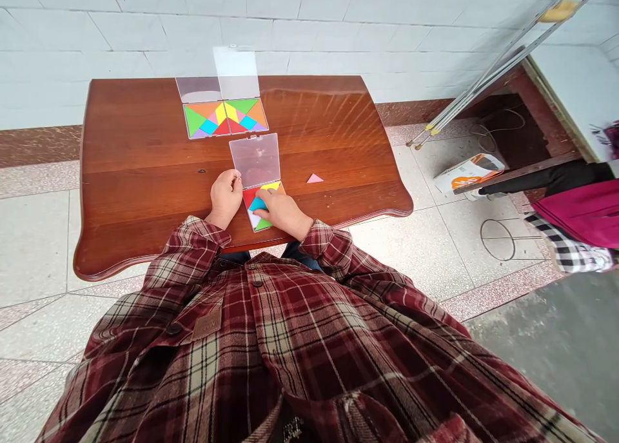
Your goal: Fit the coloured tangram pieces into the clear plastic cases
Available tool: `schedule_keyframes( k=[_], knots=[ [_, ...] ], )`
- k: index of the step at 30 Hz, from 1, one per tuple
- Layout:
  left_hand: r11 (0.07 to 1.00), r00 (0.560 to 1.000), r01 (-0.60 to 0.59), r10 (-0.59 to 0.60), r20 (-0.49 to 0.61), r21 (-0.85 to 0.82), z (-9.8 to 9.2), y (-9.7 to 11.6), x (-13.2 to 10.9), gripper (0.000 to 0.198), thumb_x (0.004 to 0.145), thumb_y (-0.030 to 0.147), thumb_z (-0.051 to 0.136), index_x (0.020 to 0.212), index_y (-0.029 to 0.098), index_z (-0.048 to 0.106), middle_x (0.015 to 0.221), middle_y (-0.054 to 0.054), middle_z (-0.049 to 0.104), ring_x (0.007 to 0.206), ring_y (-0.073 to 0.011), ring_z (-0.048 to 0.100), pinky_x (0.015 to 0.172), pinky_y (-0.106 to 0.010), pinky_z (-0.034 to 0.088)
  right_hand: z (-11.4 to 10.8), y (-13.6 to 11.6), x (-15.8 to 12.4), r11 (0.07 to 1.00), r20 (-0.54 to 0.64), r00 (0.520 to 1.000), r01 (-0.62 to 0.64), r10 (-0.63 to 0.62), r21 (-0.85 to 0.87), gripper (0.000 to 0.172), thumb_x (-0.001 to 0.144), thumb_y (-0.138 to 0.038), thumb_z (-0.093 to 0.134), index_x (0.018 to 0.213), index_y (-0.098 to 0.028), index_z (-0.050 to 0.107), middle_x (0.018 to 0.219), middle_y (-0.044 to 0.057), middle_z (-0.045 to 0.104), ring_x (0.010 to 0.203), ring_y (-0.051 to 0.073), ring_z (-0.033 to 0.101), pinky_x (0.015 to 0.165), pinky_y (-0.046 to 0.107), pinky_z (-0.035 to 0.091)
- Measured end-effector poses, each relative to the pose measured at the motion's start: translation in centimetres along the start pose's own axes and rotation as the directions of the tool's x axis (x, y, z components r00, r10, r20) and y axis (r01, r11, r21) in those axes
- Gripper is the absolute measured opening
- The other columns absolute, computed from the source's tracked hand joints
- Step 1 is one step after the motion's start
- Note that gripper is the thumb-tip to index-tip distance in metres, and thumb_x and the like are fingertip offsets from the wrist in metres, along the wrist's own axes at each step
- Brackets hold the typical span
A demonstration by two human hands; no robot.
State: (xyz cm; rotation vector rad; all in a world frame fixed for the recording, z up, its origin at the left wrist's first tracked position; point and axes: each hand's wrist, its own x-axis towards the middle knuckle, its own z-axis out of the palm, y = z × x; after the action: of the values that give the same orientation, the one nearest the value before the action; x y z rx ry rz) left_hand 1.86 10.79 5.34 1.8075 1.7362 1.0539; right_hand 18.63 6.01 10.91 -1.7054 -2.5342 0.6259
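An open clear case of coloured tangram pieces (261, 224) lies near the table's front edge, its lid (255, 160) flipped back. My left hand (225, 195) is curled at the case's left edge, fingers closed against it. My right hand (283, 211) lies over the coloured pieces, fingertips pressing on a blue piece (256, 204). A loose pink triangle (314, 178) rests on the wood to the right of the case.
Two more open tangram cases (225, 117) sit side by side at the back of the brown wooden table (145, 166), lids (236, 72) up. Tiled wall behind. On the floor to the right lie a box (468, 172), cables, metal poles and clothing.
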Motion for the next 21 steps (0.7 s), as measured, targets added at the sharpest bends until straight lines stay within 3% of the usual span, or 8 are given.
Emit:
schedule_keyframes(
  k=[3,7,10,13,17,21],
  knots=[
    [1.000,1.000,-0.001,0.001,0.001,-0.001,0.0,0.0,0.0,0.012,0.083,0.022,0.048,0.088,0.021,0.059,0.090,-0.005,0.067,0.087,-0.0196,0.062,0.085,-0.033,0.050,-1.0,2.0,0.0,0.997,-0.094,0.994,-0.053,0.058,0.054,0.035,0.094,-0.034,0.057,0.125,-0.016,0.057,0.116,0.012,0.065,0.102,0.024,0.062,0.085,0.033,0.047],
    [1.000,1.000,-0.007,0.007,0.004,0.002,0.1,-0.2,0.1,0.012,0.083,0.022,0.048,0.087,0.021,0.059,0.092,-0.006,0.068,0.090,-0.0205,0.063,0.087,-0.034,0.050,-3.0,6.9,0.0,0.959,-0.216,0.935,-0.277,0.283,0.055,0.031,0.092,-0.024,0.055,0.121,-0.014,0.059,0.114,0.013,0.064,0.101,0.024,0.060,0.089,0.034,0.047],
    [1.000,1.000,-0.005,0.005,0.009,0.005,0.1,-0.2,0.1,0.013,0.084,0.022,0.047,0.087,0.021,0.059,0.093,-0.006,0.068,0.091,-0.0205,0.063,0.088,-0.035,0.050,-3.9,10.1,0.2,0.905,-0.188,0.887,-0.424,0.422,0.031,0.034,0.088,-0.019,0.060,0.122,-0.015,0.059,0.121,0.013,0.060,0.096,0.021,0.061,0.089,0.034,0.047],
    [1.000,1.000,0.003,-0.003,0.014,0.010,0.0,-0.2,0.1,0.013,0.084,0.021,0.047,0.088,0.020,0.060,0.093,-0.006,0.068,0.091,-0.0201,0.063,0.088,-0.034,0.050,-4.2,11.8,0.7,0.897,-0.108,0.892,-0.441,0.440,0.009,0.030,0.086,-0.016,0.062,0.116,-0.015,0.062,0.119,0.013,0.060,0.092,0.020,0.060,0.086,0.032,0.047],
    [1.000,1.000,-0.001,0.001,0.002,-0.004,0.0,-0.2,0.0,0.013,0.084,0.022,0.048,0.089,0.021,0.061,0.093,-0.005,0.068,0.090,-0.0183,0.063,0.088,-0.032,0.050,-4.0,12.7,1.4,0.910,-0.080,0.907,-0.412,0.414,0.042,0.015,0.085,-0.014,0.063,0.100,-0.015,0.063,0.099,0.010,0.064,0.084,0.019,0.058,0.081,0.032,0.048],
    [1.000,1.000,0.002,-0.002,-0.002,0.006,0.1,-0.3,0.0,0.014,0.083,0.022,0.048,0.088,0.021,0.061,0.093,-0.005,0.069,0.089,-0.0185,0.063,0.087,-0.032,0.050,-3.8,13.3,1.7,0.897,-0.066,0.896,-0.431,0.438,0.099,0.016,0.080,-0.015,0.069,0.093,-0.016,0.059,0.085,0.007,0.062,0.077,0.019,0.056,0.077,0.034,0.048]
  ],
)
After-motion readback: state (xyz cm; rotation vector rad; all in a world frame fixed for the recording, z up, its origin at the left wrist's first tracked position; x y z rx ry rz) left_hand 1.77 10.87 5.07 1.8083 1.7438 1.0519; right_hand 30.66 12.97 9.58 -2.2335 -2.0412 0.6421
